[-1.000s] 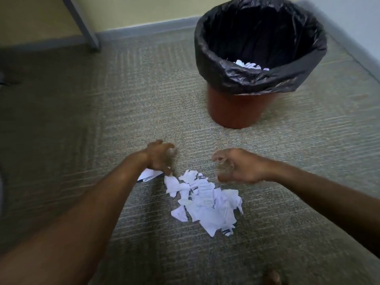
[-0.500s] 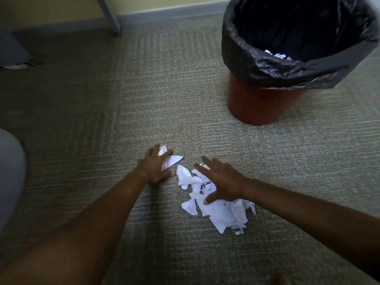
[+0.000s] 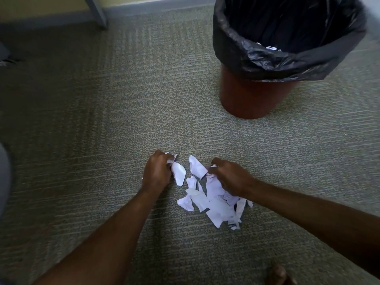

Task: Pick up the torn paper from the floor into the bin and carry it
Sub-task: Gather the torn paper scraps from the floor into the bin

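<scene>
A heap of white torn paper lies on the carpet in the lower middle of the view. My left hand is at the heap's left edge, its fingers curled round a few scraps. My right hand is on the heap's upper right, fingers curled into the pieces there. The red-brown bin with a black liner stands at the upper right, with a few white scraps inside it.
Grey-green carpet covers the floor. A grey furniture leg stands at the back by the baseboard. A dark object sits at the far left edge. A toe shows at the bottom.
Both hands lay flat on the paper half a second ago; their fingers have since curled closed round the scraps. The view has shifted slightly closer to the floor.
</scene>
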Motion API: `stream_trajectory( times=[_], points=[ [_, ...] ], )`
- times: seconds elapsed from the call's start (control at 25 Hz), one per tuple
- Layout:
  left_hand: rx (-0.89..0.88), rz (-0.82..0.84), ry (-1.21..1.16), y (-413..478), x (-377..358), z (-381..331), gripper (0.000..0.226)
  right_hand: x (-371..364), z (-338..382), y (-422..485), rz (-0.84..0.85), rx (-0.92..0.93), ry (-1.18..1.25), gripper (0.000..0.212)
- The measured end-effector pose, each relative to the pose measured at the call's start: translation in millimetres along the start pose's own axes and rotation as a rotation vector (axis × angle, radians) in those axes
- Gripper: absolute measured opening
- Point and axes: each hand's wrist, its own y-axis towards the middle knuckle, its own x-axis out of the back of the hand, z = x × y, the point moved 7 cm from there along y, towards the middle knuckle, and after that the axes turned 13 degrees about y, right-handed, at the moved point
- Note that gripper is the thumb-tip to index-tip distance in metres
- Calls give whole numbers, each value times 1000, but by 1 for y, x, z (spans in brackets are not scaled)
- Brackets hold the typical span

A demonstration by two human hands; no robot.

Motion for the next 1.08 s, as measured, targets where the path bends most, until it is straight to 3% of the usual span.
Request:
stream_trajectory(
  times=[0.12,0.28,0.44,0.72,0.96,1.08],
  points=[
    [204,41,-232,12,7,-6,31,32,-16,-7,-200,-151,297,32],
    [231,132,-482,49,29,-45,22,95,-4,-22,-402,-248,583,28],
    [215,198,-731,79,101,-90,21,143,11,-51,-514,-347,868,32],
    [35,154,-690,105,240,-163,20,249,40,-97,-738,-202,1226,30],
    [-86,149,-615,145,260,-249,17,331,7,-96,-933,-210,1232,26],
    [-27,161,-633,168,252,-273,23,354,-27,-80,-1015,-287,1203,43]
  ],
)
